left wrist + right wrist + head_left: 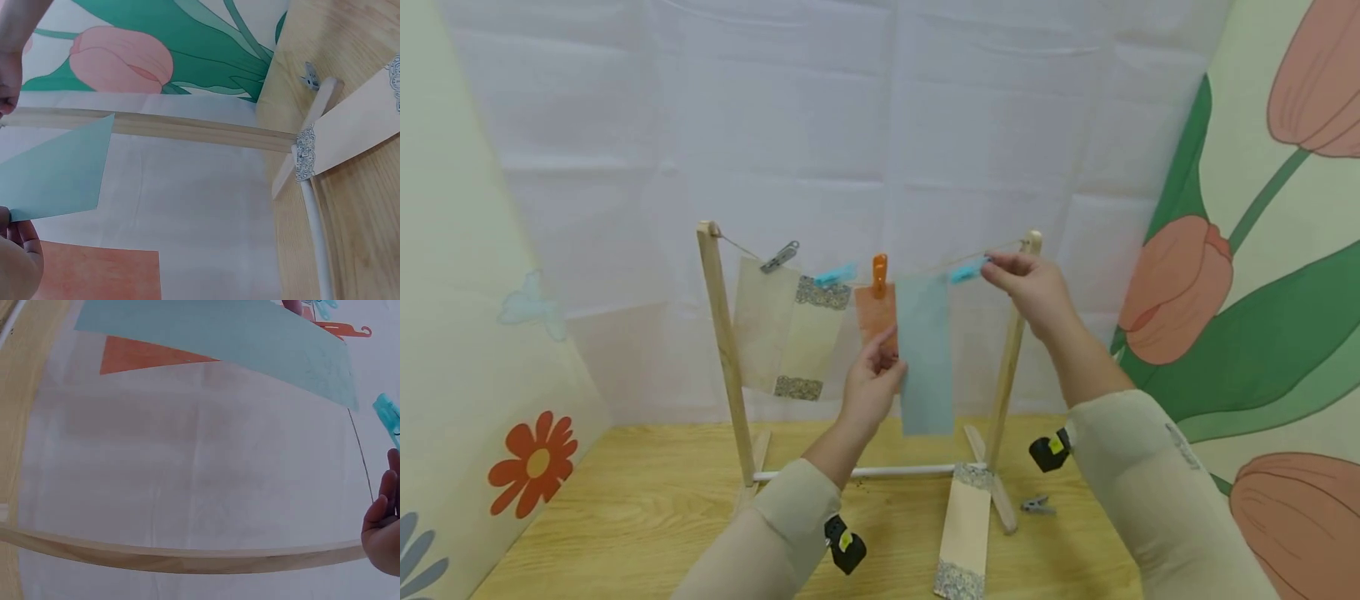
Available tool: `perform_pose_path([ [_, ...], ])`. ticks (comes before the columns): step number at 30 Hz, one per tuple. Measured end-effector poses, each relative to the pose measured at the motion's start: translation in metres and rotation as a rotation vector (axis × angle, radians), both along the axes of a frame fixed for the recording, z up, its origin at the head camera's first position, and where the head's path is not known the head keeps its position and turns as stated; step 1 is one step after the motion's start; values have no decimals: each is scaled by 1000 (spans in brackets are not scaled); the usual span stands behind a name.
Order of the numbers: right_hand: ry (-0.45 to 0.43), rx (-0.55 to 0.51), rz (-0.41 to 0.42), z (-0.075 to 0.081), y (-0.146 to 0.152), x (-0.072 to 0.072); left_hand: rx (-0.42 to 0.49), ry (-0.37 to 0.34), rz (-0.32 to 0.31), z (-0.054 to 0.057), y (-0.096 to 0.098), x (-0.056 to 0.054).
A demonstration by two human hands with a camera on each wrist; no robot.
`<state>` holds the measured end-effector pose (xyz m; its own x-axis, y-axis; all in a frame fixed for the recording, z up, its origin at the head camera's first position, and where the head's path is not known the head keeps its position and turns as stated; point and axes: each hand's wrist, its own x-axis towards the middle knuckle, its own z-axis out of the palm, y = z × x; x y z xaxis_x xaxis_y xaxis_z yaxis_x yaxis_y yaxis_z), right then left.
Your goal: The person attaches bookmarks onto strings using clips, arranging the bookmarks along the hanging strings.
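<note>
My left hand (872, 379) pinches the left edge of a light blue paper card (927, 358), which hangs upright in front of the string. In my right hand (1030, 287) the fingers pinch a bright blue clothespin (967, 272), close to the card's upper right corner. Just left of the card, an orange card (874, 310) hangs from an orange clothespin (880, 273), partly hidden behind my left fingers. Farther left, another blue clothespin (836, 275) holds a cream card with lace ends (812, 337), and a grey clothespin (780, 257) holds a plain pale card (763, 325).
A wooden stand's left post (724, 350) and right post (1006, 367) carry the string. A white bar (895, 472) joins them low down. On the table (647, 508) lie a lace-ended card (966, 529), leaning on the bar's right end, and a grey clothespin (1037, 505).
</note>
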<state>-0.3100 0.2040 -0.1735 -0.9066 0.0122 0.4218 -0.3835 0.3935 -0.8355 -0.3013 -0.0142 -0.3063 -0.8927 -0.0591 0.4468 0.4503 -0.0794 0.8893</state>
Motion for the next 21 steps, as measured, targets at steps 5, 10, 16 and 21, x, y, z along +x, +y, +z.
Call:
perform_pose_path([
  [5,58,-12,3,15,-10,-9,22,11,-1,5,5,-6],
  [10,87,11,-16,24,-19,-18,45,11,18,5,9,-9],
  [16,46,142,-95,33,-33,-23,60,15,25,2,13,-14],
  [21,26,262,-125,39,-41,-27,44,16,35,2,15,-16],
])
